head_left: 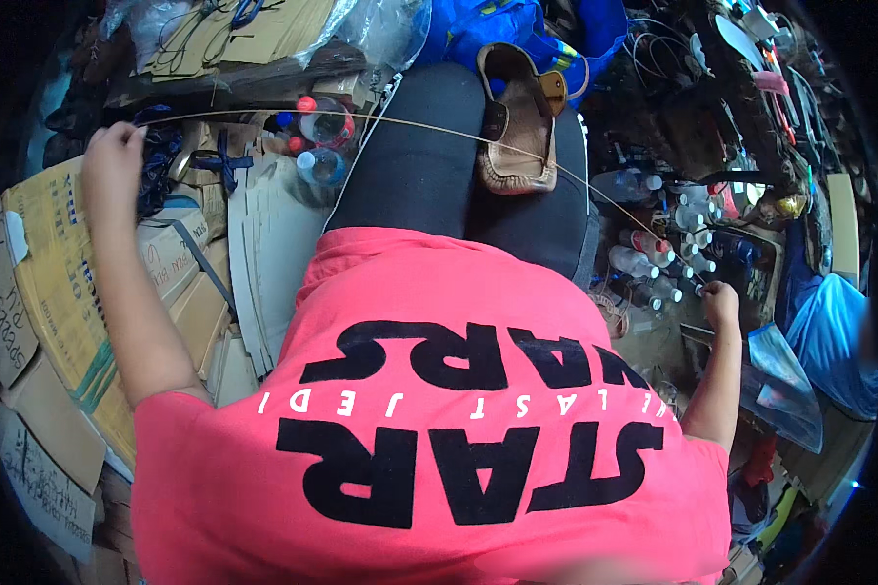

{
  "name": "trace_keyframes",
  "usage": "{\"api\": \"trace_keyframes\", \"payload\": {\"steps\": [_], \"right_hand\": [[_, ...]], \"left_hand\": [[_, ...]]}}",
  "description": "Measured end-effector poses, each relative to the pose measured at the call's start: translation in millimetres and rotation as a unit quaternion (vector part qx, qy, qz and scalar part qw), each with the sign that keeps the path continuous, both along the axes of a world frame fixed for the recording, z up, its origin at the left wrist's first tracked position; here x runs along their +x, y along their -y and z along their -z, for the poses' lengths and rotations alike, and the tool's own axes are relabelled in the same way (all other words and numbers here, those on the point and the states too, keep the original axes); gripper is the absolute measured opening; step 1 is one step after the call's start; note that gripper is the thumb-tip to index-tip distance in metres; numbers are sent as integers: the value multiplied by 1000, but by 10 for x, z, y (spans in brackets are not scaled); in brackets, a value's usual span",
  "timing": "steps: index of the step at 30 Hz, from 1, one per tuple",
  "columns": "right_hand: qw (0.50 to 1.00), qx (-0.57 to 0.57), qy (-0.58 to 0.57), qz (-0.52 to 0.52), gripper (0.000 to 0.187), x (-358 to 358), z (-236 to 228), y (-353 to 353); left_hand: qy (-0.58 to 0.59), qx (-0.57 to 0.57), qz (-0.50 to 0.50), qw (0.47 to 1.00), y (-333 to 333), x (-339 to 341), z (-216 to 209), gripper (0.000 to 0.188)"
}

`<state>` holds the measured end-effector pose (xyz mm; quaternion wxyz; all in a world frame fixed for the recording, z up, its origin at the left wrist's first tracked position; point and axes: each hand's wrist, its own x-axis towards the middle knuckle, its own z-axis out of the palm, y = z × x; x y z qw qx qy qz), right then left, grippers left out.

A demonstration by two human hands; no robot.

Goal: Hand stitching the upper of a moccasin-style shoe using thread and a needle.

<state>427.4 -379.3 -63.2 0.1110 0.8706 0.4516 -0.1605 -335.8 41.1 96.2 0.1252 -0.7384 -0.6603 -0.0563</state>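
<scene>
1. Left hand [115, 151], ten o'clock, seems clamped on the thread [419, 125]: draw evenly.
2. Shoe [519, 119], one o'clock, rests on the thighs [410, 161]: keep it steady.
3. Right hand [721, 300], three o'clock, seems pinched on the thread too: match the left's pull.

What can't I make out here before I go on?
In the head view:
Leather shoe, underside: hidden by the shoe's own body.
Tan thread, whether it pierces the shoe: too small.
Left hand, exact grip: hidden by curled fingers.
Right hand, exact grip: too small.
Blue bag: cut by top edge.
</scene>
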Motion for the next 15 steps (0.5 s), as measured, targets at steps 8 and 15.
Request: {"api": "trace_keyframes", "payload": {"steps": [8, 15], "right_hand": [[850, 257, -456, -58, 15, -2033, -577, -1961], [841, 257, -445, -166, 11, -2267, -489, -2375]], "left_hand": [[314, -169, 546, 758, 670, 2743, 974, 32], [314, -217, 553, 741, 609, 3269, 1101, 31]]}}
